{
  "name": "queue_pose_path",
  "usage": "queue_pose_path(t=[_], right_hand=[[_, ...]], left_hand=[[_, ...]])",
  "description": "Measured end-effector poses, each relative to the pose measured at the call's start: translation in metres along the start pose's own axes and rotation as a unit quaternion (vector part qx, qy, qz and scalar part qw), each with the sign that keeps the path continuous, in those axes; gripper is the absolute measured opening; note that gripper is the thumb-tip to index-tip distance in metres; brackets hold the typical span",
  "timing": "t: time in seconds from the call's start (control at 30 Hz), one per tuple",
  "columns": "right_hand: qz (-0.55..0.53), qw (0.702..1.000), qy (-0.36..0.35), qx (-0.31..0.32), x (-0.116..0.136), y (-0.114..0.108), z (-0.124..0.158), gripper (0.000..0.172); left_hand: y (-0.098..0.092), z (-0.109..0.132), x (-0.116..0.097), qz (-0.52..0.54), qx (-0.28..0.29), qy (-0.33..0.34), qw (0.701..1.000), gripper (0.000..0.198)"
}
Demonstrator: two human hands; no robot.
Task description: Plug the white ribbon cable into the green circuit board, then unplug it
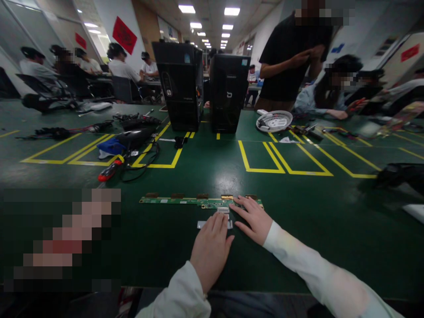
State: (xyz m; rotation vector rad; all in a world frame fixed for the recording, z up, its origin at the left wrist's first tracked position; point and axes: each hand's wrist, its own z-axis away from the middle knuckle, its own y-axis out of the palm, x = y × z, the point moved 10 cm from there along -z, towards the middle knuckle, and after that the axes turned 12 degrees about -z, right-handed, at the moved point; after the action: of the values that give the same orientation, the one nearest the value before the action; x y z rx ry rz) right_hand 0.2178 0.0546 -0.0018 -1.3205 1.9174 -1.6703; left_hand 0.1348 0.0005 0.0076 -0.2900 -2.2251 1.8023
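A long, narrow green circuit board (185,201) lies across the table, with several brown-gold tabs along its far edge. My right hand (253,218) rests on the board's right end, its fingers spread and flat. Just in front of the board, my left hand (212,249) lies palm down with stretched fingers over a silvery flat strip (201,224), its thumb held apart. The fingertips reach a pale flat connector (223,210) at the board's near edge. Part of the strip is hidden under the left fingers.
Two black computer towers (180,88) stand at the back. To the left lie a red-handled screwdriver (110,171), a blue item (112,146) and dark cables (59,132). A white basket (274,121) sits back right. A person in black (281,57) stands behind; yellow tape (265,170) marks the green table.
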Motion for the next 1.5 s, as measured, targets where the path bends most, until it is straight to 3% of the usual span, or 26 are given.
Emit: queue_pose_path(t=[0.37, 0.83, 1.0, 1.1, 1.17, 1.33, 1.4, 1.5], right_hand=[[-0.012, 1.0, 0.002, 0.014, -0.002, 0.001, 0.001, 0.049], [-0.022, 1.0, 0.004, 0.02, -0.002, 0.0, 0.001, 0.05], [-0.021, 1.0, 0.006, 0.016, -0.003, 0.002, 0.001, 0.05], [-0.017, 1.0, 0.009, 0.014, -0.004, 0.002, 0.001, 0.05], [-0.014, 1.0, 0.009, 0.015, -0.004, 0.002, 0.001, 0.049], [-0.003, 1.0, 0.016, 0.024, -0.002, 0.0, 0.0, 0.05], [0.002, 0.999, 0.019, 0.027, -0.002, 0.0, 0.0, 0.05], [0.006, 0.999, 0.02, 0.03, -0.002, 0.0, 0.0, 0.049]], left_hand=[[0.003, 0.001, -0.002, 0.01, -0.013, -0.024, 1.0, 0.043], [0.002, -0.004, -0.001, 0.027, 0.012, -0.038, 0.999, 0.046], [-0.015, 0.002, 0.003, 0.042, -0.017, -0.017, 0.999, 0.046], [-0.033, 0.016, 0.027, 0.038, -0.052, -0.019, 0.998, 0.049], [-0.037, 0.028, 0.056, 0.027, -0.061, -0.049, 0.997, 0.048], [-0.023, 0.07, 0.131, -0.013, -0.064, -0.131, 0.989, 0.044], [-0.015, 0.085, 0.15, -0.028, -0.069, -0.152, 0.986, 0.042], [-0.007, 0.098, 0.161, -0.033, -0.067, -0.163, 0.984, 0.041]])
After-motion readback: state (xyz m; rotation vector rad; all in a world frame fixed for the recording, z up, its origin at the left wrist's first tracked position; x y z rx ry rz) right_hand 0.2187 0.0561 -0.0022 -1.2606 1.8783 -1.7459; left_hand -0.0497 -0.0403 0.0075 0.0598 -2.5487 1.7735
